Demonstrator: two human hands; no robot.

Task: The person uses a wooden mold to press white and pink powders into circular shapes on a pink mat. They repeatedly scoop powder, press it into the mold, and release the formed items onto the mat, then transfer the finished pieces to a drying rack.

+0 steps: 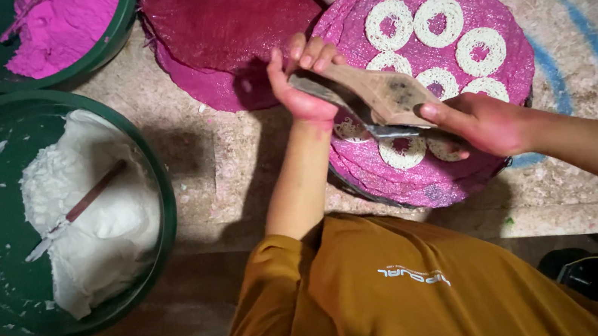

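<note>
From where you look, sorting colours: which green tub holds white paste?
The lower green tub, at left with a stick in it; the upper tub holds pink powder.

Large green plastic tub holding white dough with a brown-handled stirring stick, second green tub of bright pink dough, dark magenta round woven mats, blue-streaked speckled work surface
</note>
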